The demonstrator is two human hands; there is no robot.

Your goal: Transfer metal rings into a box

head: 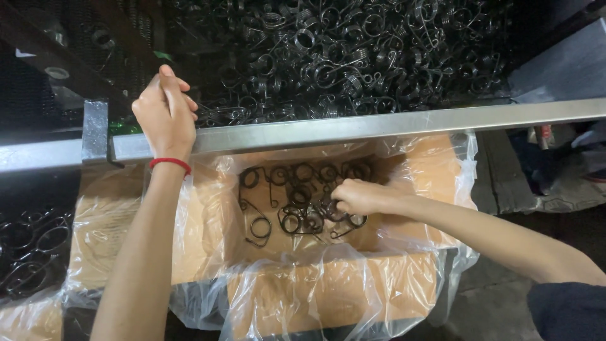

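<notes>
The left hand (165,113) lies flat on the metal rail (353,128), its grip holding nothing. The right hand (357,196) reaches into the plastic-lined cardboard box (328,287), its grip pinched narrow on black wire springs (297,202).

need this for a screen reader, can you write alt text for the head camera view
A person's right hand reaches into a plastic-lined cardboard box, touching the black wire springs on its bottom. Their left hand rests on a metal rail, beyond which lies a large heap of springs.
</notes>
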